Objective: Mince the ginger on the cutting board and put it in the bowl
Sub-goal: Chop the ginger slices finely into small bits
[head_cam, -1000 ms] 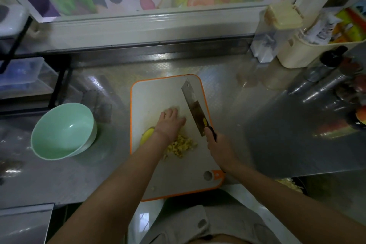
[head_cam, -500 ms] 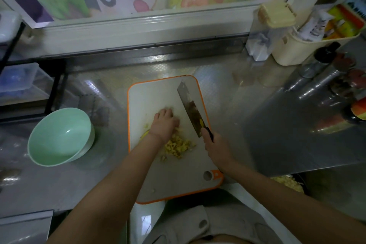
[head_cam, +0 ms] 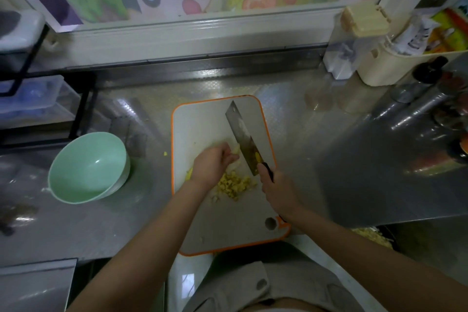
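Observation:
A white cutting board (head_cam: 200,119) with an orange rim lies in the middle of the steel counter. A heap of chopped yellow ginger (head_cam: 234,185) sits on it. My left hand (head_cam: 212,162) rests just left of the heap, its fingers pinching a pale piece of ginger (head_cam: 236,150) against the blade. My right hand (head_cam: 277,189) grips the black handle of a cleaver (head_cam: 241,134), whose blade points away over the board. A mint-green bowl (head_cam: 87,168) stands to the left of the board, with nothing visible inside.
A black rack with clear boxes (head_cam: 33,99) stands at the back left. Containers and a cream caddy (head_cam: 395,66) crowd the back right, with bottles (head_cam: 430,76) beside them. A small ginger bit (head_cam: 165,153) lies on the counter. A dark pan with yellow shreds (head_cam: 372,237) sits near right.
My left hand turned from lying flat on the ginger to pinching a piece beside the blade. The cleaver stayed over the board's right side.

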`<state>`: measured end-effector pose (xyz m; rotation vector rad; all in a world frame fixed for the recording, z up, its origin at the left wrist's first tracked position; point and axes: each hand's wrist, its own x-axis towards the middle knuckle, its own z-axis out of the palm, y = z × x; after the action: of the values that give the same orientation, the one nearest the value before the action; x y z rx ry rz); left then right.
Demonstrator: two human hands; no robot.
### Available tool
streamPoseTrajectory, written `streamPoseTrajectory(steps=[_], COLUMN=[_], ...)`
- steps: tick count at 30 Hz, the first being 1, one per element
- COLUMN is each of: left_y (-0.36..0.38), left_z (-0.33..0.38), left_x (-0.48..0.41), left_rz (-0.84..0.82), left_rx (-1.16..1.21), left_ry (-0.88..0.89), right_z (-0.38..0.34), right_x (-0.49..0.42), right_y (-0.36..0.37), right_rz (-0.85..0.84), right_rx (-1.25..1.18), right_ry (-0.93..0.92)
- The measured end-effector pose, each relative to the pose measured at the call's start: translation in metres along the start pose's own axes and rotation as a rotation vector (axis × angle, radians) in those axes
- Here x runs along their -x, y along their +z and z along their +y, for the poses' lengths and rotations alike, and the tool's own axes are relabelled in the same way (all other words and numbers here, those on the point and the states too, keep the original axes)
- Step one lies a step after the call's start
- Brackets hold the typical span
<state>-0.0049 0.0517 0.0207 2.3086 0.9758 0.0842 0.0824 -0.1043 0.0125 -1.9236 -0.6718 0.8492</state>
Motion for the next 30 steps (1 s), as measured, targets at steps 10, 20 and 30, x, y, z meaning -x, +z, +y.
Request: streamPoseTrajectory(steps=[10,20,30], left_y=[-0.004,-0.019,-0.034], left_z=[-0.02,-0.051,-0.103], left_x=[0.02,0.029,-0.001], left_rz=[0.002,0.101,0.254], left_rx=[-0.039,0.237,0.219], left_ry=[0.032,-0.213,-0.506], right_z=[-0.008,-0.031,-0.051], right_x=[0.0,-0.008,-0.024], right_y=[0.016,0.041,0.061], right_rz=[-0.032,-0.109,-0.141], right_rx=[0.177,0.147,0.222], right_ry=[-0.071,-0.111,-0.115])
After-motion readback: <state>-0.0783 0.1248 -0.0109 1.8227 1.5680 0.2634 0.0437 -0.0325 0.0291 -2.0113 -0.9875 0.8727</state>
